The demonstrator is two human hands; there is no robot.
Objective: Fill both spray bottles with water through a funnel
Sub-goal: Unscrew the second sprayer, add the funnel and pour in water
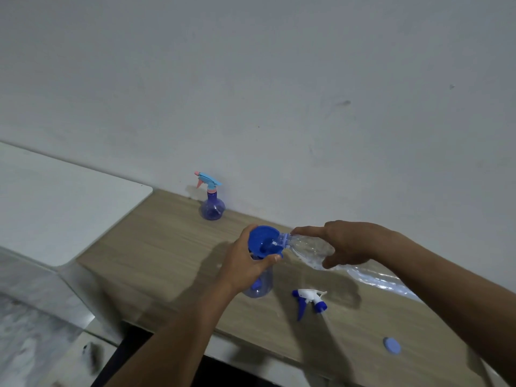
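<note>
- Left hand (245,263), centre of frame, fingers curled around blue funnel (264,241) seated in open spray bottle (258,286) on wooden tabletop (173,247); probably to steady both during pouring.
- Right hand (346,244) wrapped around clear water bottle (310,251), tipped near level, mouth touching funnel rim.
- Detached white-and-blue trigger head (308,300) lying lower right of centre; bottle cap (391,345) near front edge.
- Second spray bottle (211,202), trigger on, upright by wall, well apart from both hands.

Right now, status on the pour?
Left hand steadies funnel on open spray bottle. Right hand tips water bottle into it. Nothing blocking.
</note>
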